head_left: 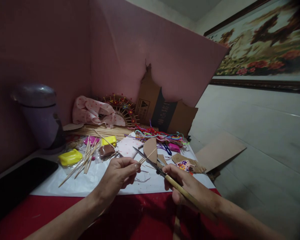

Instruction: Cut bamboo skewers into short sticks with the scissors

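Metal-bladed scissors (pixel 161 171), with a tan handle, lie just right of centre in the lower half of the frame; their long axis runs diagonally, dark tip toward the upper left, handle toward the lower right. The right hand (pixel 187 183) has its fingers closed around the handle. Thumb and fingertips of the left hand (pixel 118 175) are pinched together on thin sticks (pixel 151 153), which point to the upper right and cross the blade in this view; whether they touch it cannot be told. Beyond is a round-edged cardboard piece (pixel 150 144). Below spreads a white sheet (pixel 90 188) over a red surface (pixel 40 213), which fills the bottom edge. Loose sticks (pixel 88 158) and a yellow packet (pixel 70 157) occupy the left; tangled coloured strands (pixel 156 134) lie right of centre. Behind, torn cardboard (pixel 175 116) leans against a pink partition (pixel 125 43). Pale wall tiles (pixel 252 123) fill the right, under a framed picture (pixel 265 43) at upper right.
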`<state>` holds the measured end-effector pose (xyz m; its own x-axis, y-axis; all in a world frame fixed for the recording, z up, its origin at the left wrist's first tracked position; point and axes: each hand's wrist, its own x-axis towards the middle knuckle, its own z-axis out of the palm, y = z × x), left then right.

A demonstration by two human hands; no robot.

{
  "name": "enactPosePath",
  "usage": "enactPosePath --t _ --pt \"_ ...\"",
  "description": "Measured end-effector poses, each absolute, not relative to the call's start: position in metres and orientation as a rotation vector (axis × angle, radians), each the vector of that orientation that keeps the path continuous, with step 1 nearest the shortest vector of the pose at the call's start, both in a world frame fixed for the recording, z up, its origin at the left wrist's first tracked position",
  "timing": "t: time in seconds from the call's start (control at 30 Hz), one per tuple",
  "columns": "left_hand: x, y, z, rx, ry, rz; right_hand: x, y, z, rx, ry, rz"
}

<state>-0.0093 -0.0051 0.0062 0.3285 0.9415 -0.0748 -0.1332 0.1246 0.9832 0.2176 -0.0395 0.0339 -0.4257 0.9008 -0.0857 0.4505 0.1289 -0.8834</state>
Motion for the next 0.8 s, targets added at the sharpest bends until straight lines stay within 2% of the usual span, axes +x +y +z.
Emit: enactPosePath --t 0.43,0.8 --pt "-0.008 -0.006 0.007 1.145 0.899 0.977 0.213 -0.037 0.028 -1.212 -1.884 1.414" --pt "-0.010 -0.004 0.006 1.163 0.927 0.938 0.208 -0.043 0.021 -1.301 -1.952 1.218"
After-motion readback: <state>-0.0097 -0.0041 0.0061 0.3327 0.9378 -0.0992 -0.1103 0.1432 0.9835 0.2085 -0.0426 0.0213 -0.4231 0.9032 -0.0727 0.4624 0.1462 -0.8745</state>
